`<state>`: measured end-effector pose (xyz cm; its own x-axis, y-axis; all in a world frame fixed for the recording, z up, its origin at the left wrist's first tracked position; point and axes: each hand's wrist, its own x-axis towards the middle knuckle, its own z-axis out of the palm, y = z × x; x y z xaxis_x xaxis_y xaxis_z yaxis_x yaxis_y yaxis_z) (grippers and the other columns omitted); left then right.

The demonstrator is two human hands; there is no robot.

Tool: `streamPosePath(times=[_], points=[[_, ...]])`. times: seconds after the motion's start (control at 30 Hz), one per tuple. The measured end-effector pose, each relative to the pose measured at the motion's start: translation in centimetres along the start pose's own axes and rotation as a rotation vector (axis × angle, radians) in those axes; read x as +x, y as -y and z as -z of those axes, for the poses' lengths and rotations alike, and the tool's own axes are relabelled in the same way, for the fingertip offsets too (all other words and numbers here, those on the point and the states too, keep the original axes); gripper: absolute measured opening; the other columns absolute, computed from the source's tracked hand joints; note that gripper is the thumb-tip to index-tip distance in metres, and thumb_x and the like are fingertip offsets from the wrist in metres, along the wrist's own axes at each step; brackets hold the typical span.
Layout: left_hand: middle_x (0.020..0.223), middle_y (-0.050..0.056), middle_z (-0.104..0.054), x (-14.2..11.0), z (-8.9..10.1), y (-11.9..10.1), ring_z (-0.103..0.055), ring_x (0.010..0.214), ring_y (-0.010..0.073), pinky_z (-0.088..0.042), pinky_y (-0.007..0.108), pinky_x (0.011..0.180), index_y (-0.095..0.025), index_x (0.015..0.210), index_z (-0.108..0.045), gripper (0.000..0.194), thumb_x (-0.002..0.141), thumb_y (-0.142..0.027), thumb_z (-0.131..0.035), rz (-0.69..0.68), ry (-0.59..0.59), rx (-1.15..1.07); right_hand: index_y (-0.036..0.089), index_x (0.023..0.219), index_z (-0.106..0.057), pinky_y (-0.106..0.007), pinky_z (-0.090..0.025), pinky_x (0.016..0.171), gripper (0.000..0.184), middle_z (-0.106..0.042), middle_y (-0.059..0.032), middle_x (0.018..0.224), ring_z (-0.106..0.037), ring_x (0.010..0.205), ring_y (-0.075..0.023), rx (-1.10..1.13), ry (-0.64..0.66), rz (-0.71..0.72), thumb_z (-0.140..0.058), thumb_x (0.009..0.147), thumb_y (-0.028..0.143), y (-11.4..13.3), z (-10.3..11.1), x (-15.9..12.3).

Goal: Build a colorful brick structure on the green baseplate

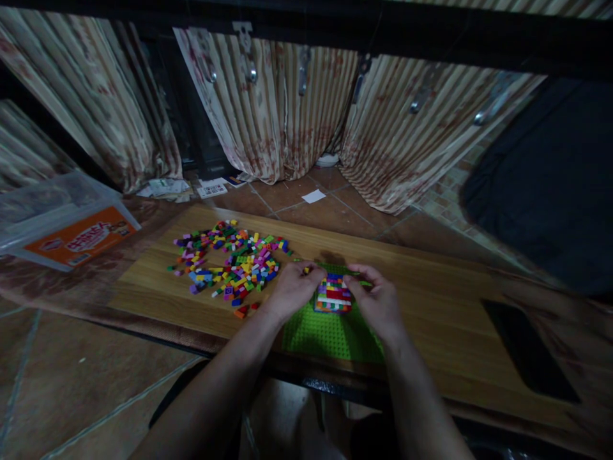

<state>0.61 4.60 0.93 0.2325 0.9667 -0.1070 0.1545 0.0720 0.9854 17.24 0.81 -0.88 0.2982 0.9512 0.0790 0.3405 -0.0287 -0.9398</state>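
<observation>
A bright green studded baseplate [330, 335] lies on the wooden board in front of me. On it sits a squarish build of multicolored toy bricks [334, 295], with rows of red, white, purple, blue and orange. My left hand [295, 291] is at the build's upper left, fingers bent and pressed together; a small yellow brick [306, 271] shows between them. At the upper right, my right hand [378, 303] grips the build's edge with thumb and fingers. The fingers hide the build's far corners.
A loose heap of small colored bricks [249, 262] spreads left of the baseplate. Beyond it stands a clear plastic tub with an orange label [81, 236]. A black flat phone-like object [529, 351] lies at right. Striped curtains [287, 108] hang behind; paper [314, 196] lies on the floor.
</observation>
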Motion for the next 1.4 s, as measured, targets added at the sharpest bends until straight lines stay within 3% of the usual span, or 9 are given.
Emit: streamPosePath(times=[0.17,0.57,0.87,1.0,1.1,1.2,1.3,1.4], points=[[0.062,0.001,-0.062,0.0,0.0,-0.1,-0.052,0.057,0.0121,-0.039,0.023,0.055,-0.014,0.068,-0.068,0.022,0.072,-0.031,-0.056,0.008,0.009,-0.001,0.018,0.098,-0.069,-0.038,-0.053,0.076,0.033,-0.072,-0.0086,0.098,-0.066,0.085,-0.0222,0.024,-0.018,0.001,-0.067,0.072,0.039,-0.3,-0.9,0.3],[0.062,0.001,-0.062,-0.1,-0.1,-0.2,-0.052,0.058,0.0124,-0.038,0.024,0.055,-0.014,0.069,-0.068,0.021,0.072,-0.032,-0.057,0.032,0.012,0.007,0.018,0.079,-0.072,-0.034,-0.053,0.065,0.025,-0.072,-0.0045,0.074,-0.065,0.067,-0.0199,0.192,-0.060,-0.179,-0.072,0.062,0.036,-0.1,-1.6,0.5],[0.060,0.000,-0.060,-0.3,0.0,-0.2,-0.049,0.057,0.0120,-0.034,0.023,0.055,-0.015,0.067,-0.067,0.022,0.075,-0.032,-0.056,0.036,0.033,-0.013,0.019,0.082,-0.073,-0.035,-0.052,0.064,0.023,-0.073,-0.0053,0.075,-0.065,0.068,-0.0210,0.100,-0.045,-0.105,-0.067,0.068,0.036,-0.5,-1.7,0.5],[0.062,0.000,-0.060,-0.7,0.1,-0.9,-0.044,0.053,0.0098,-0.031,0.023,0.052,-0.015,0.069,-0.069,0.019,0.074,-0.030,-0.057,0.098,0.025,-0.132,0.019,0.087,-0.073,-0.036,-0.053,0.065,0.026,-0.074,-0.0064,0.081,-0.067,0.072,-0.0220,0.108,-0.017,-0.092,-0.067,0.071,0.039,-0.6,-1.6,0.3],[0.064,0.001,-0.060,-1.0,0.2,-1.6,-0.043,0.052,0.0083,-0.029,0.022,0.051,-0.015,0.071,-0.070,0.017,0.072,-0.029,-0.060,0.169,0.039,-0.244,0.020,0.092,-0.072,-0.037,-0.054,0.071,0.027,-0.073,-0.0068,0.089,-0.067,0.079,-0.0219,0.103,-0.037,-0.002,-0.063,0.077,0.040,-0.1,-1.3,0.1],[0.064,0.001,-0.059,-1.2,0.2,-2.0,-0.042,0.052,0.0073,-0.027,0.022,0.051,-0.014,0.074,-0.070,0.021,0.070,-0.034,-0.065,0.209,0.069,-0.325,0.023,0.098,-0.071,-0.038,-0.052,0.082,0.024,-0.071,-0.0067,0.099,-0.065,0.092,-0.0217,0.045,-0.059,0.190,-0.057,0.083,0.036,1.0,-0.9,-0.4],[0.061,-0.001,-0.055,-1.2,0.2,-2.0,-0.039,0.050,0.0062,-0.024,0.022,0.050,-0.013,0.072,-0.067,0.028,0.067,-0.041,-0.070,0.207,0.117,-0.341,0.026,0.102,-0.070,-0.040,-0.046,0.093,0.022,-0.066,-0.0062,0.109,-0.060,0.105,-0.0214,-0.047,0.016,0.373,-0.056,0.086,0.030,2.0,-0.8,-0.8],[0.058,-0.002,-0.052,-1.2,0.2,-1.8,-0.035,0.050,0.0057,-0.024,0.022,0.050,-0.013,0.067,-0.063,0.033,0.067,-0.046,-0.070,0.156,0.169,-0.314,0.028,0.103,-0.070,-0.040,-0.046,0.093,0.022,-0.063,-0.0058,0.111,-0.058,0.106,-0.0209,-0.121,0.086,0.452,-0.055,0.087,0.026,2.6,-0.7,-1.2]])
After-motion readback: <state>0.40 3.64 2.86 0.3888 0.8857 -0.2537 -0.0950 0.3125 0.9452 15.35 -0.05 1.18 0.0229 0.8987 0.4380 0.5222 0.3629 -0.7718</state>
